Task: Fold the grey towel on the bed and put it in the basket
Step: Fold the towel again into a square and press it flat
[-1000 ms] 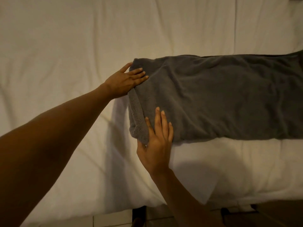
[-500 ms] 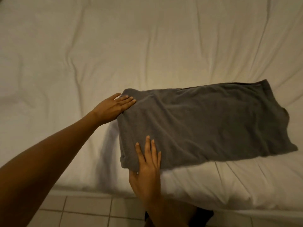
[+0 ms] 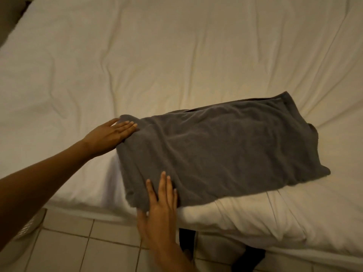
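The grey towel (image 3: 225, 154) lies folded into a long strip near the front edge of the white bed (image 3: 176, 55), its right end slightly rumpled. My left hand (image 3: 110, 136) rests with straight fingers on the towel's far left corner, the thumb beside the edge. At the near left corner my right hand (image 3: 161, 205) lies flat with its fingers spread on top of the cloth and the thumb just below the towel's edge. A pale slotted thing (image 3: 29, 226) shows under my left forearm at the lower left; I cannot tell if it is the basket.
The wrinkled bed sheet stretches wide behind and to the left of the towel. Light floor tiles (image 3: 88, 252) run along the bed's front edge. A dark shape (image 3: 249, 258) sits on the floor at the bottom right of centre.
The view has drawn back and down, so the whole towel and the tiled floor now show. Both hands have stayed on the towel's left corners.
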A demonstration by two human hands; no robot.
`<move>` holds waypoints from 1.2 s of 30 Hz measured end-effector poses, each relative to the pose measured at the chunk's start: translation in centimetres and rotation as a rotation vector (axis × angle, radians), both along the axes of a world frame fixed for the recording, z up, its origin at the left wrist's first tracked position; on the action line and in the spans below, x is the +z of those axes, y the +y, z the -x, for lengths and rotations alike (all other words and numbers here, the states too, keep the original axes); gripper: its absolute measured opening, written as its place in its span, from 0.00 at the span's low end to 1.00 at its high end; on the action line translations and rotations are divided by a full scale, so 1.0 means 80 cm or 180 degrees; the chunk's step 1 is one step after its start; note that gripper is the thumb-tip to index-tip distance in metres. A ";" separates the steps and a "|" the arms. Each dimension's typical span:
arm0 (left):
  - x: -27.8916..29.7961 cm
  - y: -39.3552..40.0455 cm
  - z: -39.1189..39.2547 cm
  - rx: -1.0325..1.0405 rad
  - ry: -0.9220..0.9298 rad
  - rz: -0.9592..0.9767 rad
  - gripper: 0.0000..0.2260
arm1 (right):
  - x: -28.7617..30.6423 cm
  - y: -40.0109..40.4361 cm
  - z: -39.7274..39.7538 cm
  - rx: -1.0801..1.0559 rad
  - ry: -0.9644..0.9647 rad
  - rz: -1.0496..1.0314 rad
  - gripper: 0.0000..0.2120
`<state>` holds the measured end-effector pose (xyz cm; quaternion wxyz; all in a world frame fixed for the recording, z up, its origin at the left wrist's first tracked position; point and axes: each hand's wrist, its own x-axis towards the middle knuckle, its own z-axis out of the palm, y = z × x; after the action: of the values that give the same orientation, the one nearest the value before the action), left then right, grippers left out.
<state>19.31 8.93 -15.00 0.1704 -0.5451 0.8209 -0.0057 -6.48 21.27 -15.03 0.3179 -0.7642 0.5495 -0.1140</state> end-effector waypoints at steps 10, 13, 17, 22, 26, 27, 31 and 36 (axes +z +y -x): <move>0.015 -0.146 0.122 0.0531 -0.0229 -0.0525 0.19 | -0.011 -0.093 0.083 -0.1051 0.0265 0.0621 0.31; 0.013 -0.183 0.168 0.0365 -0.0261 -0.0521 0.15 | -0.022 -0.111 0.122 -0.1310 0.0176 0.0679 0.29; 0.012 -0.226 0.239 0.0159 -0.0055 -0.0480 0.14 | -0.041 -0.131 0.182 -0.1521 0.0202 0.0647 0.27; 0.017 -0.286 0.340 -0.0067 -0.0168 -0.0379 0.12 | -0.039 -0.169 0.259 -0.1844 0.0322 0.0728 0.27; 0.037 -0.326 0.425 -0.0011 -0.0065 -0.0359 0.12 | -0.036 -0.202 0.319 -0.2176 0.0300 0.0715 0.26; 0.038 -0.334 0.443 0.0002 -0.0073 -0.0375 0.12 | -0.037 -0.208 0.333 -0.2249 0.0288 0.0729 0.25; 0.036 -0.360 0.501 -0.0068 -0.0168 -0.0394 0.11 | -0.046 -0.227 0.382 -0.2362 0.0404 0.0801 0.24; 0.040 -0.392 0.573 -0.0468 -0.0380 -0.0357 0.09 | -0.058 -0.245 0.432 -0.2657 0.0477 0.0617 0.26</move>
<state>-26.56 -22.41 -11.83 0.2484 -0.4717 0.8461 -0.0046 -41.06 1.66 -19.65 0.1306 -0.5090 0.8196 -0.2281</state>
